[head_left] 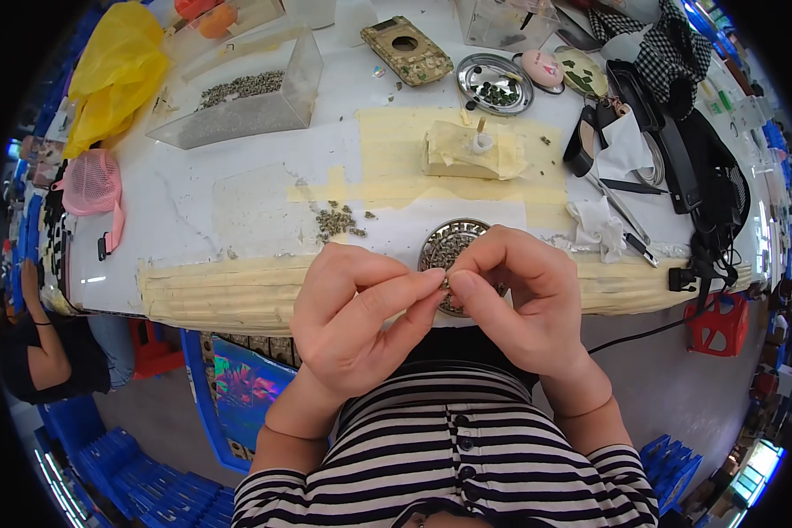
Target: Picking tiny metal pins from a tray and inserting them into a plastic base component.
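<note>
My left hand and my right hand meet at the table's near edge, thumbs and forefingers pinched together at the tips. Between them is a tiny part, too small and covered to name. Just behind the fingertips sits a round metal dish filled with small metallic parts; my hands hide its near side. Left of the dish, a loose pile of similar small parts lies on the table. Farther back stands a block wrapped in cream tape, with a short peg on top.
A clear plastic bin holds more small parts. Behind are a camouflage-patterned case and a steel dish with dark green pieces. Tweezers and a white cloth lie right. Below left is a blue crate; another person sits at left.
</note>
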`<state>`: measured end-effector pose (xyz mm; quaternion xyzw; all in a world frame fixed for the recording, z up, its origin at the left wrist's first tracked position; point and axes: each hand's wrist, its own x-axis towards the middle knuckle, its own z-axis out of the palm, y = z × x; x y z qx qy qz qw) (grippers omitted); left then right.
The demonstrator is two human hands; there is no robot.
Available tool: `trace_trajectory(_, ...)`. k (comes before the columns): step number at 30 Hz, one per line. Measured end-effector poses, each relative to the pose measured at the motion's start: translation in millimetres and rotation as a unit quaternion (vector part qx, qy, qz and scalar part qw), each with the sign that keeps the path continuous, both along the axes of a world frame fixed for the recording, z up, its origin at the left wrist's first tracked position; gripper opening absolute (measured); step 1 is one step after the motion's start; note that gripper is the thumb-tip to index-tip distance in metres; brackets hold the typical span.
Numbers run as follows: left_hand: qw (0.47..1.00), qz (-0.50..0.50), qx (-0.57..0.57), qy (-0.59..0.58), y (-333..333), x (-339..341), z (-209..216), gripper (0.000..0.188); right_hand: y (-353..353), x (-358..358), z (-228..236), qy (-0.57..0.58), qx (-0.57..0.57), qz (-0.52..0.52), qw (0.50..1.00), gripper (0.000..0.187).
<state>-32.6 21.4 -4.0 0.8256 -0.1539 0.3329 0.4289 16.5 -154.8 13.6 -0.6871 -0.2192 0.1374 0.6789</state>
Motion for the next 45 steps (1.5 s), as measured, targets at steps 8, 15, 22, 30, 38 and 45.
trace_trajectory(8, 0.997, -0.026, -0.068, 0.010, -2, -2, -5, 0.026, 0, -2, 3, 0.143, 0.069, 0.043, 0.986, 0.010)
trace_trajectory(15, 0.998, -0.018, -0.061, -0.003, -4, 0, -5, 0.025, -1, -4, 6, 0.180, 0.095, 0.043, 0.978, 0.011)
trace_trajectory(22, 0.999, 0.020, -0.033, -0.009, -5, 0, -2, 0.030, -4, -6, 3, 0.078, 0.066, 0.015, 0.995, 0.011)
trace_trajectory(30, 0.999, 0.023, -0.026, -0.011, -6, 0, -4, 0.031, -3, -4, 1, 0.097, 0.058, 0.013, 0.993, 0.013)
trace_trajectory(38, 0.999, 0.046, -0.021, -0.009, -6, 1, -6, 0.031, -2, -4, -5, -0.100, 0.020, -0.039, 0.994, 0.017)
trace_trajectory(45, 0.999, 0.044, -0.029, -0.012, -6, 2, -7, 0.030, -1, -1, -4, -0.213, -0.045, -0.056, 0.974, 0.023)
